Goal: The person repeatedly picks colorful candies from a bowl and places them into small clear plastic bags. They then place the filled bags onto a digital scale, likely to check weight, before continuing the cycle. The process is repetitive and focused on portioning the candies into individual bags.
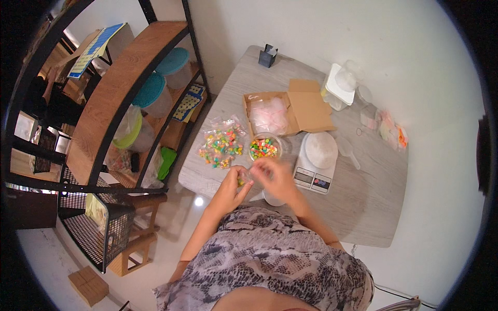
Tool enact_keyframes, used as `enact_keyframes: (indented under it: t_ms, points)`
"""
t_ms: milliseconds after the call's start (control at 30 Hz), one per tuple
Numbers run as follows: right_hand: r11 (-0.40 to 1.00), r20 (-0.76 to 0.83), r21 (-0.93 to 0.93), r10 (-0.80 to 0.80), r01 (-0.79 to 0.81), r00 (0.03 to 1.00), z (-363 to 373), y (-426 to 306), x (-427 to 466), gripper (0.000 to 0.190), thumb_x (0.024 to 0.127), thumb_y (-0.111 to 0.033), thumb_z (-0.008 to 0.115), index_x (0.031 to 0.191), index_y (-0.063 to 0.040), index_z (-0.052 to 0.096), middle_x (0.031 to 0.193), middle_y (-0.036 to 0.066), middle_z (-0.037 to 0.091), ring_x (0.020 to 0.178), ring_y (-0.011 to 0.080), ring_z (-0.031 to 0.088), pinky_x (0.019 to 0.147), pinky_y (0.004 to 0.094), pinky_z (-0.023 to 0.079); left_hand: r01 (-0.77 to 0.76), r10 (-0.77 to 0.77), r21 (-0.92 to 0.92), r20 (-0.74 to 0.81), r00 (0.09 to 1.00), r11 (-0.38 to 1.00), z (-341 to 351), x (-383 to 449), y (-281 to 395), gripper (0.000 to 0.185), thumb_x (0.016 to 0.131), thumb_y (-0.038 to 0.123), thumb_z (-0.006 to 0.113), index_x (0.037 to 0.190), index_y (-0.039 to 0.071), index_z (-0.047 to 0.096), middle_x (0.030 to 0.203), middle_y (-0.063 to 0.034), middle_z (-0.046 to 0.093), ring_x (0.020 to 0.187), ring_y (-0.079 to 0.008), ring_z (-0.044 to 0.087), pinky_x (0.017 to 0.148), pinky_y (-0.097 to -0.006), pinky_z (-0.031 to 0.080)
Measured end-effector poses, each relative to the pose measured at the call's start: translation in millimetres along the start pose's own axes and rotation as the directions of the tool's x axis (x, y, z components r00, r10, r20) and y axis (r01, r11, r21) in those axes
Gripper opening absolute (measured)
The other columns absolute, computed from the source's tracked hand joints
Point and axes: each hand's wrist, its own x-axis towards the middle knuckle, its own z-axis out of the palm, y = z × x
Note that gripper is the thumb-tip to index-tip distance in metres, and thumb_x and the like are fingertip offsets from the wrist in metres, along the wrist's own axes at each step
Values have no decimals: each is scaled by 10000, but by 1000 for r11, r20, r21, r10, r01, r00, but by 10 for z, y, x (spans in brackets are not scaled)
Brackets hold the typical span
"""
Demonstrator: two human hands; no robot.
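My left hand point(232, 191) pinches a small clear plastic bag point(242, 179) with colourful pieces inside, just above the near side of the table. At the top of that bag is my right hand point(277, 178). It is blurred, so whether its fingertips grip the bag is unclear. Just beyond the hands stands a round clear tub point(266, 146) of small multicoloured pieces, possibly candy or marshmallows. To its left lies a pile of filled clear bags point(221, 144). A white digital kitchen scale point(316, 163) with a round platform sits right of my right hand.
Behind the tub, an open cardboard box point(311, 110) holds clear plastic bags point(269, 116). A clear scoop point(349, 151) lies beside the scale. Lidded containers point(337, 87) stand by the wall. A round lid point(273, 197) is partly under my right arm. Metal-framed shelving point(128, 93) rises at left.
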Motion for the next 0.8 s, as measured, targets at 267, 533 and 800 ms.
enact_keyframes:
  t_ms: [267,533,800]
  points:
    - [505,219,-849,67,156,973,-93,369,600,103,745,-119,625,711,-40,684,747,129,650,672,260,664,572,350,530,-114,124,124,-83,989,986,-42,110,41,347,801,141,679,1074,10,511,967,-148,556,889,-274,542,812,-360,430]
    - [350,230,-927,247,135,941,209,414,734,85,745,-126,628,753,-118,712,731,54,672,704,200,676,578,305,530,-55,64,72,-139,988,996,-122,161,39,408,741,122,735,1110,36,582,969,-125,607,859,-227,583,788,-328,455]
    - [370,188,-923,207,101,960,92,282,704,84,744,-137,635,754,-90,704,735,98,672,721,210,678,567,323,526,-115,110,-24,-169,979,993,-127,166,107,428,732,101,735,1130,43,588,928,-114,604,840,-212,568,771,-314,445]
